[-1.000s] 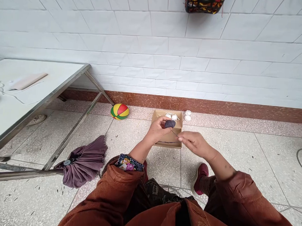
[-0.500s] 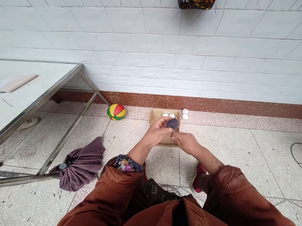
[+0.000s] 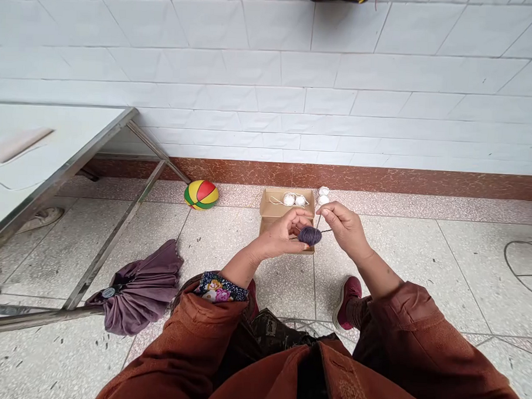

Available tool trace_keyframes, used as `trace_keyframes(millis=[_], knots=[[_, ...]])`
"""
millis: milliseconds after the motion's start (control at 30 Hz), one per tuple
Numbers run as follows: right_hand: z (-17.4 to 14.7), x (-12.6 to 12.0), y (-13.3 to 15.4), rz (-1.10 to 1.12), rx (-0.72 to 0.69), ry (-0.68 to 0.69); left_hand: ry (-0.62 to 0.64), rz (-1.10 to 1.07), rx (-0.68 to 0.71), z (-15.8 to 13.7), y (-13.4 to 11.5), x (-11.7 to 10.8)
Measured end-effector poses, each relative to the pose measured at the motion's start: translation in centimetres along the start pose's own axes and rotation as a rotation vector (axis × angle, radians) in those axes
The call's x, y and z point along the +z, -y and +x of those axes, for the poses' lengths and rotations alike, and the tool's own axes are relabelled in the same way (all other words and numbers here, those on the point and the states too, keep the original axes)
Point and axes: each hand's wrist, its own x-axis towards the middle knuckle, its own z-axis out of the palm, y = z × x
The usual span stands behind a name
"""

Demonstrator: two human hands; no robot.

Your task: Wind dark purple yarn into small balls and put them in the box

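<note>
A small dark purple ball of yarn (image 3: pixel 309 235) is held between the thumb and fingers of my left hand (image 3: pixel 282 234). Just to its right, my right hand (image 3: pixel 344 227) is closed in a pinch on a strand of the same yarn, which runs from the ball toward its fingers. Below and behind both hands is a cardboard box (image 3: pixel 268 208), partly hidden by my left hand. Two white balls of yarn (image 3: pixel 289 199) with loose strands lie in its far part. More white balls of yarn (image 3: pixel 323 199) sit on the floor beside the box.
A metal-framed table (image 3: pixel 105 136) stands at the left. Near its leg lies a striped ball (image 3: pixel 201 195), and nearer me a folded purple umbrella (image 3: pixel 145 288). A tiled wall (image 3: pixel 271 70) rises beyond. A wire loop (image 3: pixel 516 272) lies at the far right.
My right hand has gone from below the yarn ball to its upper right, fingers pinched. The ball has turned in my left hand and sits slightly lower and to the right. The view shifted slightly.
</note>
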Motion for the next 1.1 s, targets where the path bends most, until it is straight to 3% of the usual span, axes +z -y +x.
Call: trace_keyframes(millis=[67,133,300,400,533,733,833,900,1000,1100], knots=[[0.0,0.7,-1.2,-0.009,0.033,0.007,0.05,-0.146,0.012,0.0,-0.1,0.2],[-0.5,1.6,-2.2,-0.043,0.049,0.052,0.016,-0.24,0.024,0.2,0.0,0.2],[-2.0,2.8,-2.3,-0.251,-0.037,0.265,-0.284,-0.302,-0.017,1.1,0.8,-0.1],[-1.9,2.4,-0.6,-0.255,-0.145,0.335,-0.403,-0.164,-0.074,1.6,1.3,-0.4],[0.2,1.5,1.2,-0.11,-0.182,0.262,-0.379,0.046,-0.051,1.7,1.7,-0.5],[3.1,2.7,-2.2,0.007,0.002,0.055,-0.215,-0.15,0.028,1.3,1.3,-0.1],[2.4,4.0,-4.1,-0.02,0.104,0.126,-0.248,-0.232,0.04,1.4,1.1,-0.4],[1.4,4.2,-4.3,-0.056,0.097,0.214,-0.325,-0.202,0.028,1.7,1.1,-0.7],[0.0,3.5,-3.1,-0.068,0.017,0.337,-0.427,-0.079,0.017,2.2,1.3,-1.0],[-0.5,2.1,-1.4,0.059,-0.039,0.355,-0.437,0.088,0.019,2.6,1.7,-1.0]])
